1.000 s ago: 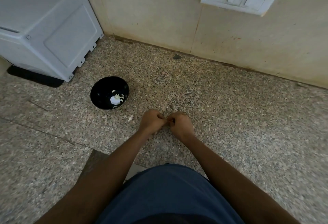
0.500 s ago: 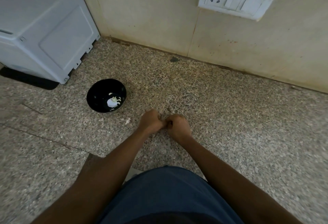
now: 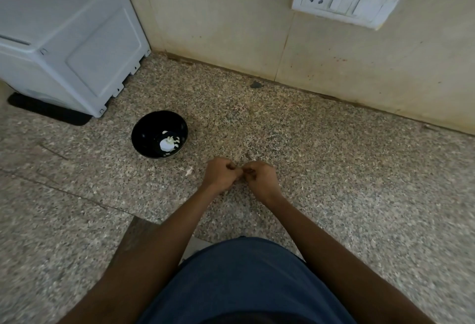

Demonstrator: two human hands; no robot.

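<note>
My left hand (image 3: 221, 175) and my right hand (image 3: 261, 178) meet knuckle to knuckle just above the granite counter (image 3: 347, 174), fingers curled. Between their fingertips they pinch a small piece that is mostly hidden and too small to identify. A black bowl (image 3: 145, 137) stands to the left of my hands, apart from them. White pieces (image 3: 168, 143) lie at its bottom. A tiny pale scrap (image 3: 189, 170) lies on the counter between the bowl and my left hand.
A white appliance (image 3: 69, 41) stands at the back left on a black mat (image 3: 48, 113). The tiled wall carries a white socket and switch panel (image 3: 344, 0) at the upper right. A dark speck (image 3: 255, 84) sits near the wall's base.
Both hands have stayed together at the same spot, with only small finger movements. The view has shifted slightly.
</note>
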